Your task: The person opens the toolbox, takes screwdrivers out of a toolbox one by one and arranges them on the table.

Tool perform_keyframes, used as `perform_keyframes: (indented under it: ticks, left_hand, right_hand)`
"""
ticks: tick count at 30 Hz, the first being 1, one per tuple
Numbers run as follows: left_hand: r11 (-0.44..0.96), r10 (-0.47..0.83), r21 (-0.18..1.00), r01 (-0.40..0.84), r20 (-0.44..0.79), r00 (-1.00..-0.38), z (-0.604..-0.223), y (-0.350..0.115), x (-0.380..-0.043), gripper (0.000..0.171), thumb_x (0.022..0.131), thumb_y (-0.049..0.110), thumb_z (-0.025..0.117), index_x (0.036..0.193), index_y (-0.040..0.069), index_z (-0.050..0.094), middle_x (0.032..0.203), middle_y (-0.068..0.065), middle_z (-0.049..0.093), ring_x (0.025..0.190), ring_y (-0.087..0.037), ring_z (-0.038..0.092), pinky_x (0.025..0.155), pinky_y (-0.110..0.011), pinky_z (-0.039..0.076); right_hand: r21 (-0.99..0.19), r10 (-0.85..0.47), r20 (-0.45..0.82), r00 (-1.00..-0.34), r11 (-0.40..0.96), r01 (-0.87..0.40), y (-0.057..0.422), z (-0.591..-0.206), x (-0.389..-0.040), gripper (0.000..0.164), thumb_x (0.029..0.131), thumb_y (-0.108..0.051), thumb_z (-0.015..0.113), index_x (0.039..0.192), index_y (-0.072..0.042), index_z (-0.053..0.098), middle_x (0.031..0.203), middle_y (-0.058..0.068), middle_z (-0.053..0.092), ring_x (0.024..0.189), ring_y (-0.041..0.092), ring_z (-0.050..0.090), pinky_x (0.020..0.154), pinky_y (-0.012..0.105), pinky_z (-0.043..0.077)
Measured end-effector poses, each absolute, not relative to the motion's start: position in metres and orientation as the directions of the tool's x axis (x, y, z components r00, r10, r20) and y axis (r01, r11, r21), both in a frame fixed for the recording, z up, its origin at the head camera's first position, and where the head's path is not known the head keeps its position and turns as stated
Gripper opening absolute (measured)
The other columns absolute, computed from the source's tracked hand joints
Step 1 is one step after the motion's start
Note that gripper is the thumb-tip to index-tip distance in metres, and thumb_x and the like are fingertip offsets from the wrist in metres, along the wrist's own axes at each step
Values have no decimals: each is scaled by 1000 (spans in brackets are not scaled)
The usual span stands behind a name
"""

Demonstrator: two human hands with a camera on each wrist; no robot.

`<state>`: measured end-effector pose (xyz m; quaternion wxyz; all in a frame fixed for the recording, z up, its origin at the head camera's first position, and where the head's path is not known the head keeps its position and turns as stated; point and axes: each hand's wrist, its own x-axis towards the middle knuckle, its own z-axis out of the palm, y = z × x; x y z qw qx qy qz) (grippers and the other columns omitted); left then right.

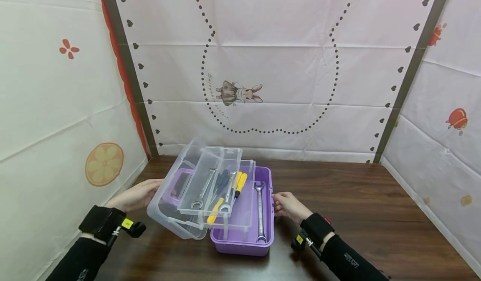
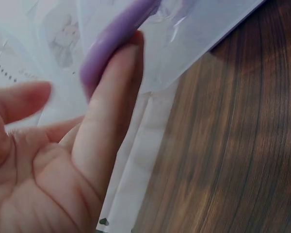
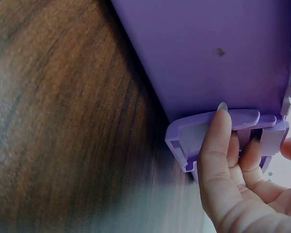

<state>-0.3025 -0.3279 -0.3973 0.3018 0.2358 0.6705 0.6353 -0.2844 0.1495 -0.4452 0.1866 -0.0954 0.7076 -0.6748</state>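
Observation:
A purple toolbox (image 1: 240, 249) stands on the table, its clear lid (image 1: 161, 208) tilted open to the left. Clear trays (image 1: 234, 219) step out between lid and base. A wrench (image 1: 260, 212) lies in the purple base; more wrenches and yellow-handled tools (image 1: 241, 183) show in or through the trays. My left hand (image 1: 140, 194) is at the lid's outer side, a straight finger against its purple handle (image 2: 106, 53), the thumb apart. On the toolbox's right side, my right hand (image 1: 289, 206) grips a purple latch (image 3: 191, 136) with curled fingers.
The brown wooden table (image 1: 338, 197) extends right of the toolbox. Patterned cloth walls (image 1: 278, 72) enclose it at the back, left and right. The left hand is near the left wall (image 1: 75, 168).

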Motion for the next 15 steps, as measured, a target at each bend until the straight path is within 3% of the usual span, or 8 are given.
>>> perform_keyframes:
  ticks: [3, 5, 6, 8, 11, 15]
  left_hand:
    - [85, 718, 988, -131, -152, -679, -391, -331, -298, 63, 109, 38, 10, 155, -5, 13, 128, 0, 64, 118, -12, 62, 98, -32, 54]
    - [80, 748, 986, -149, -158, -645, -388, -333, -296, 71, 108, 42, 6, 151, -12, -9, 134, -1, 60, 123, -12, 59, 101, -33, 52]
    - [68, 773, 988, -137, -139, -619, -387, -334, -295, 71, 108, 41, 5, 150, -13, -13, 137, 0, 59, 126, -12, 58, 102, -33, 51]
    - [31, 820, 994, -107, -87, -566, -386, -337, -293, 67, 109, 35, 6, 149, -13, -16, 143, -1, 55, 130, -13, 55, 105, -33, 50]
    - [-18, 853, 997, -81, -27, -520, -386, -339, -291, 60, 110, 25, 15, 152, -10, -9, 147, -2, 52, 134, -15, 52, 106, -33, 48]
    - [9, 826, 998, -60, -41, -562, -385, -336, -286, 61, 109, 15, 32, 154, -9, -1, 146, -4, 53, 131, -15, 54, 104, -32, 50]
  right_hand:
    - [-990, -388, -139, -911, 77, 118, 149, -445, -284, 23, 104, -12, 39, 98, 4, 54, 73, -5, 52, 66, 4, 56, 68, 21, 56]
    - [-990, -392, -139, -909, 79, 117, 148, -444, -284, 23, 104, -12, 39, 99, 5, 54, 73, -5, 52, 66, 4, 56, 67, 21, 56]
    - [-990, -393, -139, -909, 80, 117, 148, -444, -284, 23, 104, -12, 39, 99, 5, 54, 73, -5, 52, 66, 4, 57, 67, 21, 56]
    - [-990, -395, -138, -908, 82, 115, 148, -445, -284, 24, 104, -11, 39, 99, 5, 55, 72, -5, 52, 66, 4, 57, 67, 21, 56]
    - [-990, -391, -138, -910, 80, 116, 149, -445, -284, 24, 103, -11, 38, 98, 6, 55, 71, -5, 53, 65, 4, 57, 66, 21, 56]
    - [-990, -389, -137, -911, 78, 116, 149, -445, -284, 25, 104, -10, 38, 99, 8, 54, 71, -5, 53, 64, 3, 57, 65, 21, 56]
